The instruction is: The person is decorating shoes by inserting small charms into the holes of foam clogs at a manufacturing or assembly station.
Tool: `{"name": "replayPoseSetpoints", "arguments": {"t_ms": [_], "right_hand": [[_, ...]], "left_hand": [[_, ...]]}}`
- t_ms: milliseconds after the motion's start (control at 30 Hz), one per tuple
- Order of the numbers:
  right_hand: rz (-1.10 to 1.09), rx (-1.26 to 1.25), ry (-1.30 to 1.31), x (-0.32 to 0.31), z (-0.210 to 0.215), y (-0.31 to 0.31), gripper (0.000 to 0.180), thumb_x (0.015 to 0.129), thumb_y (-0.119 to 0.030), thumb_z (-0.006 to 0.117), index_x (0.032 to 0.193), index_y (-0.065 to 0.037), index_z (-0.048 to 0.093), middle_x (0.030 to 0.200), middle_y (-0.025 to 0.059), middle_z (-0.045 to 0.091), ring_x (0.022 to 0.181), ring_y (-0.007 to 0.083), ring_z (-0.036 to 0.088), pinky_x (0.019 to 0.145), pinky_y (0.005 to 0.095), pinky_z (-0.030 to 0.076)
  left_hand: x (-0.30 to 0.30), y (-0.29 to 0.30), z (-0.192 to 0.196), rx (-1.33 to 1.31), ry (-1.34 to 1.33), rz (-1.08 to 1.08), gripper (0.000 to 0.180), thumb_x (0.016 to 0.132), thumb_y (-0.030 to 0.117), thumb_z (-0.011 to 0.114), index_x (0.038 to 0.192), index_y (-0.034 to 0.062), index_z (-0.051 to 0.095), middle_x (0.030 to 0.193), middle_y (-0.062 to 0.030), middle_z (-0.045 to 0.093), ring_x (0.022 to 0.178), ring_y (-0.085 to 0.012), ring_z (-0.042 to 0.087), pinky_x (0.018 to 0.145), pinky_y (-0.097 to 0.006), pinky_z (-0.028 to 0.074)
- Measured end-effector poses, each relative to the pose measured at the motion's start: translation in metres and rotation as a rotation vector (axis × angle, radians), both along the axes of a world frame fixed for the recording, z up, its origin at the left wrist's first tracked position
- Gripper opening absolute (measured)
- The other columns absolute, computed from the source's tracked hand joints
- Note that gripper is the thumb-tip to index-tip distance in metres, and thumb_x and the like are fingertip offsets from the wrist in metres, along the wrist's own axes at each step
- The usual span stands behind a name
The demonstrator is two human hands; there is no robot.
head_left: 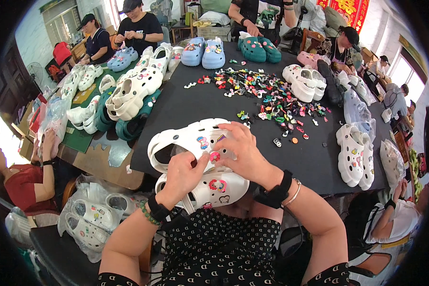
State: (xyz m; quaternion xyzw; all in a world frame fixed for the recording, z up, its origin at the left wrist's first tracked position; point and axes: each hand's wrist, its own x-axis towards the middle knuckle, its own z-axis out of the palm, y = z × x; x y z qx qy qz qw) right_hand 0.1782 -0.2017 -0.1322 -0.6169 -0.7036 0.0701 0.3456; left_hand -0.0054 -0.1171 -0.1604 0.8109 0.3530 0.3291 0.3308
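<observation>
Two white clogs lie at the table's near edge in front of me. The farther clog [188, 136] carries a colourful charm [202, 142] and a pink charm [215, 156]. My left hand [182, 174] is closed, its thumb and index tip beside the pink charm; whatever it pinches is hidden. My right hand [247, 153] curls over the same clog's toe, thumb and fingers around the pink charm. Below, the nearer clog [233, 183] bears a red-and-pink charm [217, 186] and rests close to my lap.
A heap of mixed shoe charms [271, 93] spreads across the black table [176, 102]. Blue clogs [213, 53], green clogs [259, 49] and white clogs [355, 157] stand around it. Bagged clogs [93, 217] sit at lower left. Several people work around the tables.
</observation>
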Motion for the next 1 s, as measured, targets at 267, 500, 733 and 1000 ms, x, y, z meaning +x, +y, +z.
{"name": "replayPoseSetpoints", "arguments": {"t_ms": [267,500,733,1000], "right_hand": [[-0.027,-0.001,0.04,0.008,0.002,0.004,0.024,0.069,-0.007,0.08,0.088,-0.012,0.066,0.135,0.0058,0.052,0.134,0.0353,0.035,0.106,0.05,0.032],[-0.224,-0.035,0.246,0.042,0.018,0.009,0.02,0.074,-0.011,0.078,0.085,-0.002,0.063,0.082,0.0137,0.066,0.078,0.029,0.065,0.071,0.0376,0.051],[-0.518,0.066,-0.164,0.122,-0.006,0.005,0.024,0.079,-0.01,0.074,0.099,-0.002,0.063,0.091,0.016,0.066,0.084,0.0357,0.064,0.075,0.0414,0.052],[0.134,-0.137,-0.213,-0.009,0.017,-0.051,0.095,0.058,-0.035,0.089,0.139,-0.017,0.044,0.142,0.0165,0.039,0.128,0.0408,0.04,0.104,0.0547,0.034]], "left_hand": [[0.001,0.001,0.01,0.007,0.077,-0.004,0.049,0.087,0.034,0.067,0.062,-0.0069,0.059,0.055,-0.0197,0.054,0.048,-0.0325,0.053,0.05,-0.042,0.041],[0.001,0.012,0.011,-0.017,0.048,-0.009,0.05,0.088,0.035,0.067,0.061,-0.0072,0.058,0.055,-0.02,0.054,0.048,-0.0335,0.052,0.05,-0.042,0.041],[0.016,0.029,0.017,-0.01,0.043,0.015,0.051,0.088,0.035,0.067,0.059,-0.0056,0.056,0.052,-0.02,0.052,0.046,-0.0335,0.05,0.05,-0.042,0.04],[0.027,0.064,0.005,0.019,0.072,0.06,0.053,0.088,0.036,0.067,0.057,-0.0049,0.055,0.052,-0.0214,0.048,0.045,-0.0314,0.047,0.049,-0.043,0.037]]}}
